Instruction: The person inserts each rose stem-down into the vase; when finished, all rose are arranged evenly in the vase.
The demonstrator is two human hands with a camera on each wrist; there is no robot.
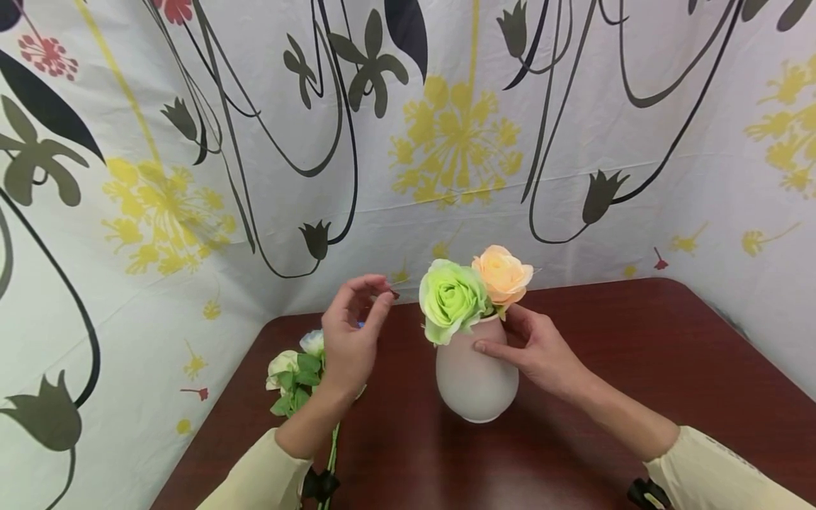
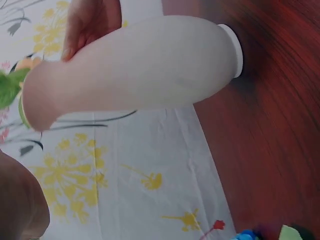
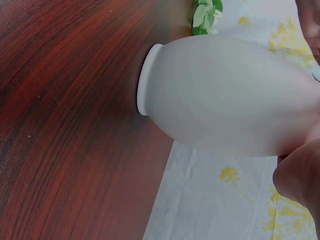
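A pale, egg-shaped vase (image 1: 478,379) stands upright on the dark red-brown table. From its mouth rise a green rose (image 1: 451,297) and a peach rose (image 1: 502,275). My right hand (image 1: 538,350) grips the vase's upper right side, thumb across the front and fingers behind it. Left of the vase and apart from it, my left hand (image 1: 353,333) is raised with its fingers loosely bent; I see nothing held in it. In the left wrist view, the vase (image 2: 150,65) fills the upper middle, with the right hand (image 2: 97,25) at its neck.
Cream and pale blue artificial flowers with green leaves (image 1: 296,382) lie on the table's left side, partly behind the left hand and forearm. Their green stems (image 1: 333,450) run towards the near edge. Behind the table (image 1: 637,340) hangs a white cloth (image 1: 268,191) with a floral print.
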